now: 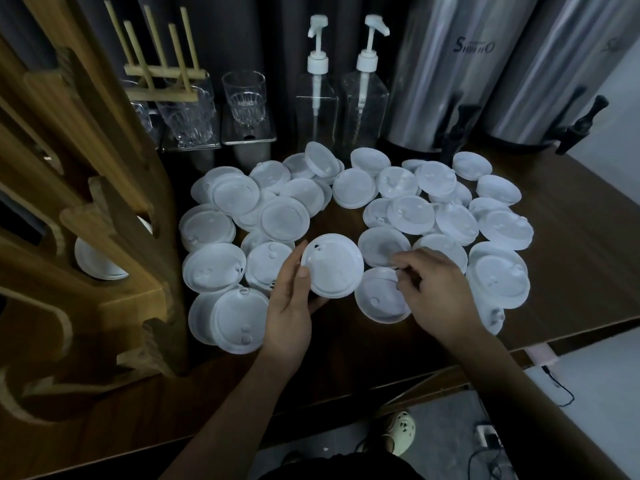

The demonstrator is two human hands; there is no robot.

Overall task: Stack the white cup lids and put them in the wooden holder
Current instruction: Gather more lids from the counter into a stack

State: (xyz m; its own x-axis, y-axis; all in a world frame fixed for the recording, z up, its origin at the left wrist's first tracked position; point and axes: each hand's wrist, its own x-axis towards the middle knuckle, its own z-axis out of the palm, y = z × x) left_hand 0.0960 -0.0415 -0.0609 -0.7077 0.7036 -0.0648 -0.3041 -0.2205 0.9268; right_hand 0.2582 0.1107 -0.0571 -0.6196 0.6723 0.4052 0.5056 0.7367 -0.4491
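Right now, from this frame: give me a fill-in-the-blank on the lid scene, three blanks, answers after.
1. The ____ hand holds a white lid up off the table.
2. Behind the loose lids stand ____ pump bottles.
3. The wooden holder stands at the table's ____ end.

Missing words: left; two; left

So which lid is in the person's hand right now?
Start at the tall wooden holder on the left, then look right across the dark table to the spread of white lids. Near its front middle, one lid is held in the left hand, thumb on its rim; it alone is lifted off the pile.
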